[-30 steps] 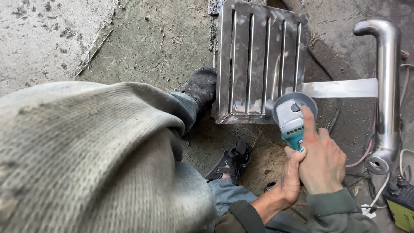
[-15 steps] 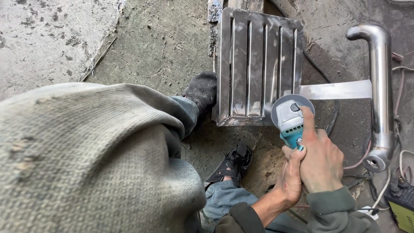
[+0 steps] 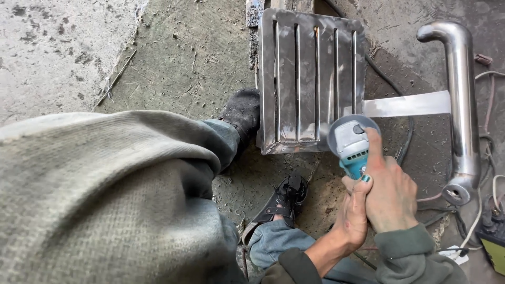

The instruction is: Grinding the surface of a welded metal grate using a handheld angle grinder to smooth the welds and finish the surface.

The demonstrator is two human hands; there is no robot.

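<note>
Both hands are together, clamped on one teal and grey angle grinder [image 3: 351,144]. The right hand [image 3: 390,192] wraps the tool body from above, forefinger stretched forward along the grey head. The left hand [image 3: 353,215] grips the same body from below and behind, thumb pressed against its side, touching the right hand.

The grinder head sits directly ahead of the fingertips, its guard resting at the near right corner of a slatted stainless steel panel [image 3: 310,79], which lies flat on the concrete floor [image 3: 184,58] beyond the hands. A flat steel strip [image 3: 407,104] runs from the panel, just beyond the right hand, to a bent polished steel pipe [image 3: 463,105] on that hand's outer side.

A dark shoe [image 3: 243,111] presses the panel's near left corner, beyond the left hand. A sandalled foot [image 3: 284,197] is just beside that hand.
</note>
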